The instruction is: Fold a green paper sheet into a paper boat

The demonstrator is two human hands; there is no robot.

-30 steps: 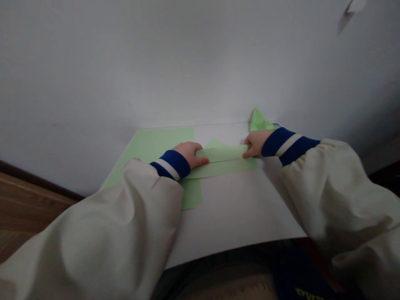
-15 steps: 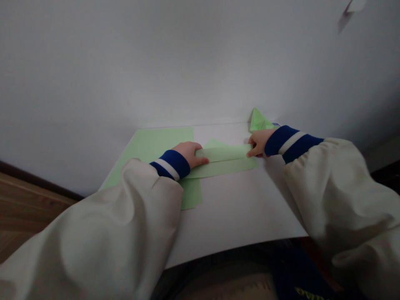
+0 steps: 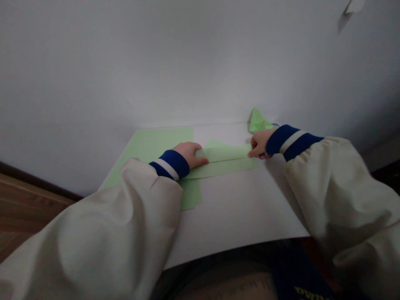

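Note:
A pale green sheet of paper (image 3: 227, 160), folded lengthwise into a long strip, lies across the white table (image 3: 237, 216). My left hand (image 3: 190, 154) grips its left end, thumb on top near the upper flap. At the right end, my right hand (image 3: 261, 143) pinches the paper's edge between thumb and fingers. The flap's lower edge runs between both hands, above a second green layer. A pointed corner of green paper shows behind the strip.
More green sheets (image 3: 156, 143) lie on the table's left side, partly under my left sleeve. A folded green paper shape (image 3: 258, 121) stands at the back right, by the wall (image 3: 200, 62). A wooden surface (image 3: 28, 204) is at the lower left.
My right hand has shifted very slightly to the right along the paper's end. My left hand and the folded sheet look the same.

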